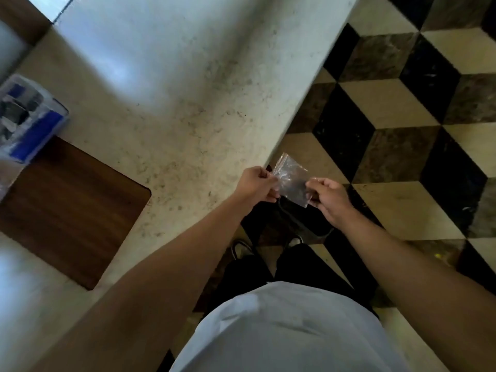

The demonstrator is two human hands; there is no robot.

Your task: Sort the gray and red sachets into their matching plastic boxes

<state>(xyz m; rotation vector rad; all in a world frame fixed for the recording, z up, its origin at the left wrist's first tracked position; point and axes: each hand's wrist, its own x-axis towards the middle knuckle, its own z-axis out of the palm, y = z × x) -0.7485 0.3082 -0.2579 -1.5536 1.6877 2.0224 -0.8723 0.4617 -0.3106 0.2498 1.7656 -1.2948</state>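
- Sachet [292, 182], small, clear and crinkled with a grayish look, is held in the air past the edge of the table [188, 108], above the checkered floor [402, 108].
- Left hand [256, 185] pinches the sachet's left edge between thumb and curled fingers.
- Right hand [328, 198] pinches the sachet's lower right corner, fingers curled; the two hands are close together with the sachet stretched between them.
- Plastic box [29, 122], clear with blue parts, sits at the far left of the table, well apart from the hands; what it holds is too blurred to tell.
- Dark wooden board [72, 210] lies on the pale speckled table just beside the box, one rounded corner pointing toward the person.
- Below the hands the person's white shirt [281, 331], dark trousers [295, 264] and shoes [241, 248] show, standing on the floor beside the table's edge.
- Both bare forearms reach forward from the lower corners.
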